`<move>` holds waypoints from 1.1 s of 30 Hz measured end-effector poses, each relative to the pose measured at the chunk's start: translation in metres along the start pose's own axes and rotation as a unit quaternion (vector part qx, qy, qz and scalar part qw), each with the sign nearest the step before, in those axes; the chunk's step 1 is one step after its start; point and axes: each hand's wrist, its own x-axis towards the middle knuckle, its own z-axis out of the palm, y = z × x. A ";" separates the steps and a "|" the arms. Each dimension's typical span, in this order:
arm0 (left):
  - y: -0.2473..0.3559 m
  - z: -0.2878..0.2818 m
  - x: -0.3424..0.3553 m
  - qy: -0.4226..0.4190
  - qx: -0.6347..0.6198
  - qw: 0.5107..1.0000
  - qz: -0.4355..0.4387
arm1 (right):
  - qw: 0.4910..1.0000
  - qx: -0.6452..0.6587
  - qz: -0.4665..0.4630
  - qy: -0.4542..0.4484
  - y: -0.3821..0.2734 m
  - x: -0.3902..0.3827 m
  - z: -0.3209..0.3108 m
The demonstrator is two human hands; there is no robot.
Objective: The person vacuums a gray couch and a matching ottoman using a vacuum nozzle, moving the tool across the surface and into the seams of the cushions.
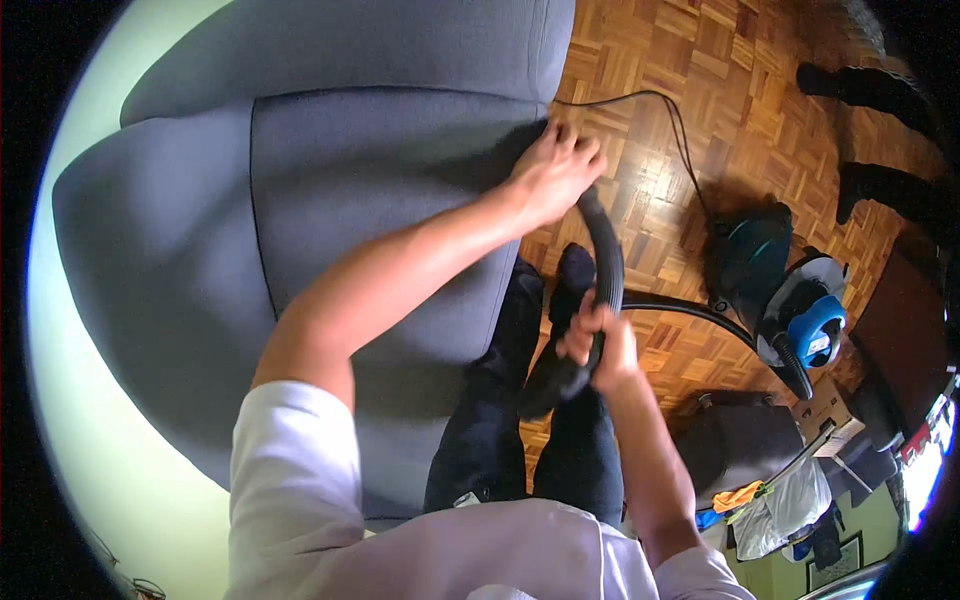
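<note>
My left hand (pixel 560 170) is closed round the upper end of a black ribbed vacuum hose (pixel 610 250), at the edge of a grey sofa seat (pixel 380 160); whatever its fingertips cover is hidden. Lower down, my right hand (pixel 600 345) grips the same hose, which curves down between my legs. To the right, a vacuum cleaner (pixel 820 325) with a blue and grey top stands on the parquet floor.
A thin cable (pixel 680 140) runs across the parquet. Another person's dark-clad legs (pixel 880 180) are at the upper right. A dark padded item (pixel 740 450), a cardboard box (pixel 825 410) and piled cloths (pixel 780 520) lie at the lower right.
</note>
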 end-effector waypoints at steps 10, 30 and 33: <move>0.004 0.027 -0.149 0.346 -0.211 0.879 -0.250 | 0.584 -0.755 -0.290 0.062 -0.002 -0.022 0.042; -0.067 0.043 -0.190 0.493 -0.261 0.707 -0.434 | 0.421 -0.856 -0.293 0.062 0.008 0.039 0.137; 0.042 0.037 -0.183 0.310 -0.382 0.754 -0.436 | 0.472 -0.835 -0.274 0.071 -0.002 -0.032 0.049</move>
